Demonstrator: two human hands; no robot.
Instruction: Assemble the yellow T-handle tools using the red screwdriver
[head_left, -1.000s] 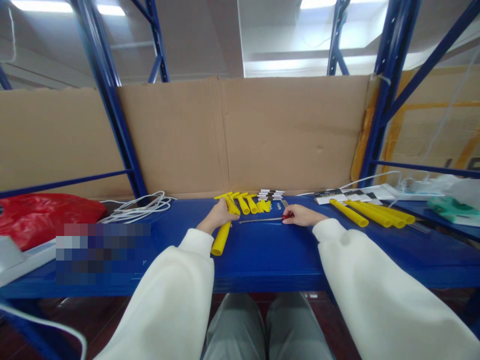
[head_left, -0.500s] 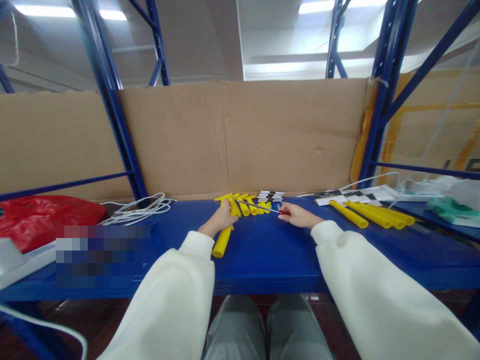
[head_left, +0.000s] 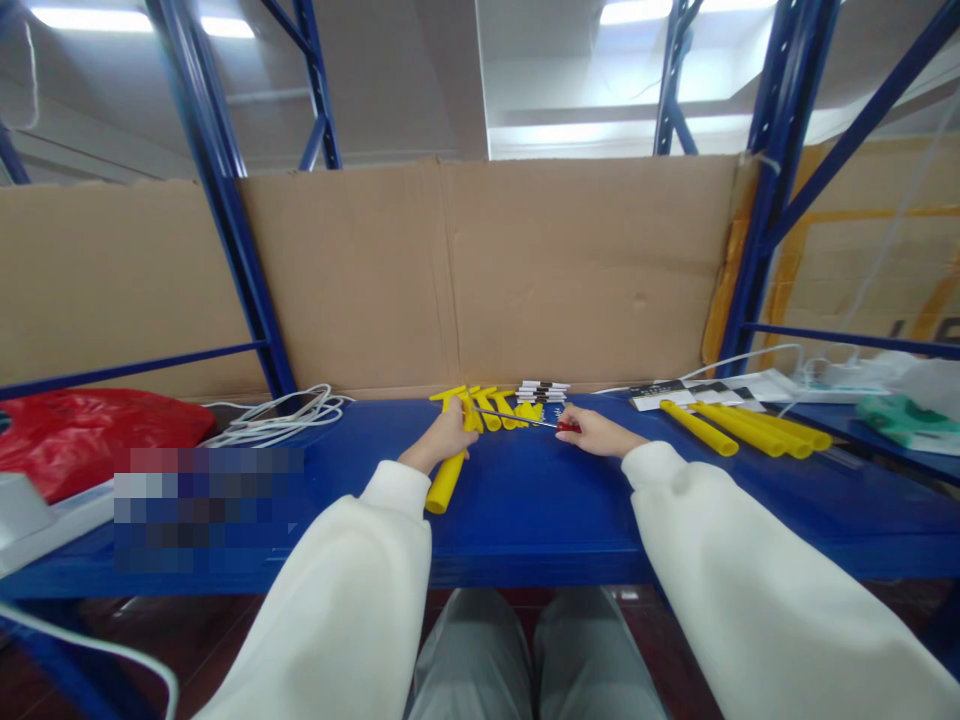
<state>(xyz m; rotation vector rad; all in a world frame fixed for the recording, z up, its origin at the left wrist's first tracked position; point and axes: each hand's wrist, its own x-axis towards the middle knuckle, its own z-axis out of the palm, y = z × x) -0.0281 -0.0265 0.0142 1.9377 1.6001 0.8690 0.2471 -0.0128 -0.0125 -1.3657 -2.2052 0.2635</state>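
Observation:
My left hand point(head_left: 445, 436) is closed around a yellow tube point(head_left: 447, 485), which slants with its open end toward me. A smaller yellow piece sits at its far end, partly covered by my fingers. My right hand point(head_left: 589, 430) grips a screwdriver by its red handle point(head_left: 568, 427). Its thin metal shaft point(head_left: 517, 417) points left, and the tip meets the yellow piece near my left fingers; the exact contact is too small to see. Just behind lie several yellow T-shaped parts point(head_left: 504, 410) in a row, beside a stack of white-and-black strips point(head_left: 542, 391).
Several yellow tubes point(head_left: 742, 430) lie at the right on the blue table point(head_left: 540, 510). A coiled white cable point(head_left: 289, 418) and a red plastic bag point(head_left: 97, 435) are at the left. A cardboard sheet point(head_left: 570, 270) stands along the back between blue posts point(head_left: 217, 190).
Both hands keep nearly the same place and hold. The screwdriver's shaft has tilted very slightly, its tip end now a little lower in view.

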